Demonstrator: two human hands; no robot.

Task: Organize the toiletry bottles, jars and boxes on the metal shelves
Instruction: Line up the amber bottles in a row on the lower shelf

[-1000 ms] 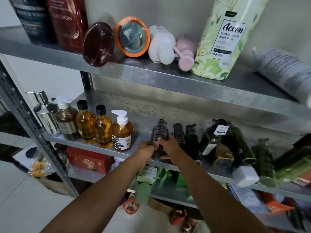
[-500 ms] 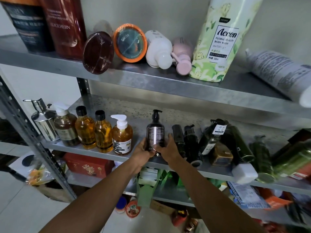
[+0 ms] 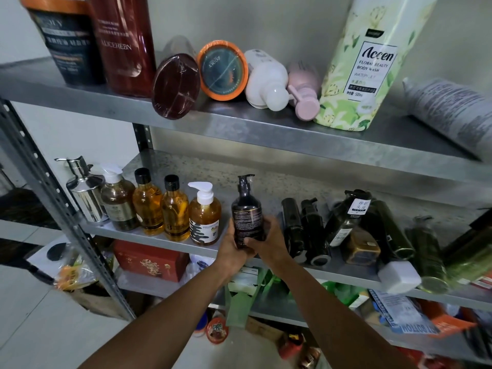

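Holding: I am gripping the dark pump bottle [image 3: 246, 217] in both hands, my left hand [image 3: 231, 250] wrapping its lower left side and my right hand [image 3: 273, 243] curling round its lower right, the two hands touching beneath it.
Bottle's place: it is standing upright over the front of the middle shelf [image 3: 133, 233], between the amber pump bottle [image 3: 205, 218] on its left and the black bottles lying flat [image 3: 292, 225] on its right.
Hidden: my hands are covering the bottle's base, so I cannot tell whether it is resting on the shelf or hanging just above it.
Hard to read: the small print on its label is blurring out.
Cut off: the white tube [image 3: 452, 115] lying on the top shelf [image 3: 239, 125] is running off the right edge; the black tub [image 3: 66, 49] and dark red bottle [image 3: 122, 43] at top left are losing their tops to the frame.
Blocked: my forearms are crossing the lower shelves, where green packaging [image 3: 239, 302] is showing only in part.
Right end: the green bottles [image 3: 428, 251] lying there are smearing into blur.
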